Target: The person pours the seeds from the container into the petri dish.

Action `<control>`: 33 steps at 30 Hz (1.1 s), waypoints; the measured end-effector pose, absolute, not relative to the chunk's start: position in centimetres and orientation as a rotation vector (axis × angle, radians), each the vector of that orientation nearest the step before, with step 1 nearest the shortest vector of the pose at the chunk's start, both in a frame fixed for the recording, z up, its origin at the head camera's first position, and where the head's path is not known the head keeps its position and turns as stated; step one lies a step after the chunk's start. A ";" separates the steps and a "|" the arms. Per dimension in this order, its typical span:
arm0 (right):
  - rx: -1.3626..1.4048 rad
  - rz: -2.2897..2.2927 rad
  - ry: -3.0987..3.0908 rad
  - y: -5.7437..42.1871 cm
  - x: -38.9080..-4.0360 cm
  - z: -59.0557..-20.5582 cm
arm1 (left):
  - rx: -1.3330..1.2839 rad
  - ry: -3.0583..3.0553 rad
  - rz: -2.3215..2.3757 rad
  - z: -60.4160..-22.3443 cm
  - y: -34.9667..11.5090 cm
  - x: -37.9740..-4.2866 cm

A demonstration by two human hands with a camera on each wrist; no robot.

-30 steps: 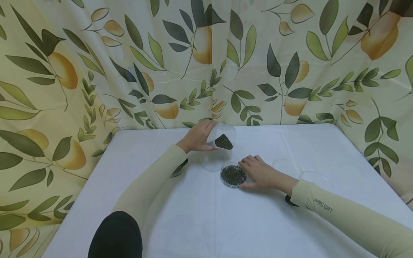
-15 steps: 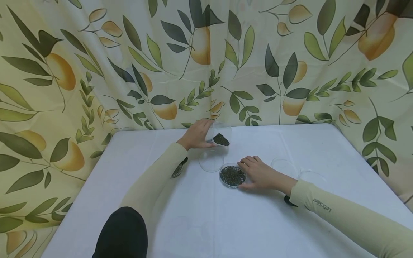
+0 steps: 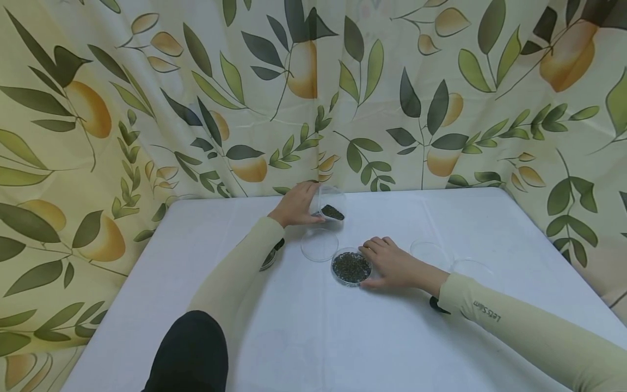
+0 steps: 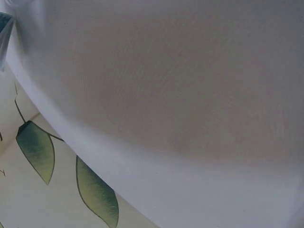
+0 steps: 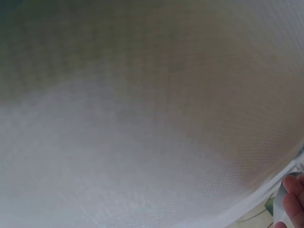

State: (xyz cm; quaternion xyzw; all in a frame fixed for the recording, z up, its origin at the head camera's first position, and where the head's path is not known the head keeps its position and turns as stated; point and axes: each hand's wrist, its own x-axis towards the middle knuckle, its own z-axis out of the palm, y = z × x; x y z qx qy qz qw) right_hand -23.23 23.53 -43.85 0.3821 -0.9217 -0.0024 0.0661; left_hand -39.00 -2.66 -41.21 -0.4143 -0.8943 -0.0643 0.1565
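your left grip point(image 3: 295, 206) pinched a tilted clear cup point(image 3: 336, 195) with dark grains point(image 3: 332, 212) in its low side, so emptying it seemed unfinished; your right grip point(image 3: 392, 265) clasped the loaded dish point(image 3: 349, 283), seemingly filled already, on the tabletop point(image 3: 303, 326) just beside a bare dish point(image 3: 318, 246).

Dark grains point(image 3: 351, 267); white tablecloth point(image 3: 392, 337); pale yellowish sleeves point(image 3: 529, 321); cream curtain point(image 3: 475, 62), green leaves point(image 3: 509, 54), orange fruit point(image 3: 568, 60).

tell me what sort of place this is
Probably an indoor tabletop work area; home or studio, I cannot tell. A white cloth-covered table stands before a cream fabric curtain printed with orange fruit and green leaves, and a round clear dish of dark granules sits on it.
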 end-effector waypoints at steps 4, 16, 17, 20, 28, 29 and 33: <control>1.155 -0.010 -2.773 23.5 -23.3 -43.9 | -1.169 -2.591 -0.196 -41.1 -2.7 -39.0; 1.153 -0.019 -2.765 23.5 -23.4 -44.1 | -1.104 -2.688 -0.215 -41.1 -2.9 -39.5; 1.152 -0.018 -2.767 23.5 -23.4 -44.1 | -1.096 -2.702 -0.223 -41.1 -2.9 -39.5; 1.147 -0.014 -2.773 23.5 -23.3 -44.1 | -1.080 -2.737 -0.243 -40.8 -3.0 -39.5; 1.137 -0.008 -2.780 23.4 -23.3 -43.9 | -0.996 -2.850 -0.196 -40.3 -3.4 -39.7; 1.137 -0.009 -2.780 23.4 -23.3 -43.9 | -0.977 -2.870 -0.196 -40.3 -3.5 -39.7; 1.138 -0.010 -2.783 23.4 -23.3 -43.9 | -0.904 -2.935 -0.193 -40.2 -3.7 -39.6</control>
